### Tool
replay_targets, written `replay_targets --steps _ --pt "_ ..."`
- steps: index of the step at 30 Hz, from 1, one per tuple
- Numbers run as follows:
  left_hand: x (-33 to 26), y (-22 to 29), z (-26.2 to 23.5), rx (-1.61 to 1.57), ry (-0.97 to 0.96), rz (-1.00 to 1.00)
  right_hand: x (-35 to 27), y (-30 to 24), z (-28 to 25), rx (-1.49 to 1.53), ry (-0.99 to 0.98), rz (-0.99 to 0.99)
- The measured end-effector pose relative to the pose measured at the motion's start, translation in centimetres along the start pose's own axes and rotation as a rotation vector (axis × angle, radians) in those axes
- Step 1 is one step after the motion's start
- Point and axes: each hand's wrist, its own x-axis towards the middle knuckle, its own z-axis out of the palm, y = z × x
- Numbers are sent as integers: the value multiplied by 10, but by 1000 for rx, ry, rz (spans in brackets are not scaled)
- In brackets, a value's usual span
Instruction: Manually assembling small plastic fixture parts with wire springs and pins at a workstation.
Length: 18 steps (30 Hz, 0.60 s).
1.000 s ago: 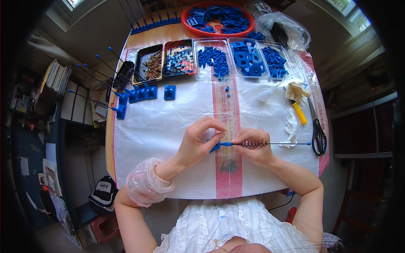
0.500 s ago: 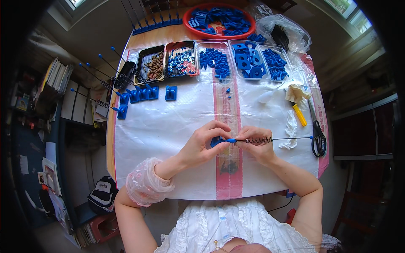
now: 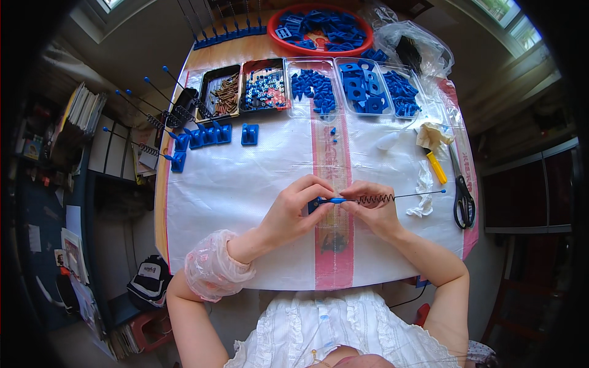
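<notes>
Above the middle of the table, my left hand (image 3: 300, 205) pinches a blue plastic base (image 3: 313, 204) with a blue pointed collar (image 3: 335, 200) at its right end. My right hand (image 3: 372, 207) is closed on a black coiled spring wire (image 3: 383, 199), close to where it meets the collar. The wire's straight part runs to the right and ends in a small blue tip (image 3: 443, 191). My fingers partly hide the base and the joint. Two small blue pieces (image 3: 333, 131) lie on the sheet beyond my hands.
Trays of brown screws (image 3: 226, 97), metal nuts (image 3: 264, 89) and blue parts (image 3: 313, 89) line the back, before a red basin (image 3: 273, 38). Blue bases (image 3: 211, 135), several with spring wires, stand at left. Scissors (image 3: 464, 205) and a yellow-handled tool (image 3: 437, 167) lie at right.
The wire's free blue tip has swung slightly up and to the left. Both hands keep nearly the same place and grip.
</notes>
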Motion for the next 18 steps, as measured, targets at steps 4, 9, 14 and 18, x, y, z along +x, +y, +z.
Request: replay_targets --steps 4,9,14,18 --pt "0 1 0 83 17 60 -1 -1 0 -19 -26 0" --pt "-1 1 1 212 48 112 -2 -2 1 -62 -11 -24" --pt "0 3 1 263 63 136 -2 0 -2 -95 -14 -29" --pt "-1 3 0 230 53 122 -2 2 -2 -113 -10 -18"
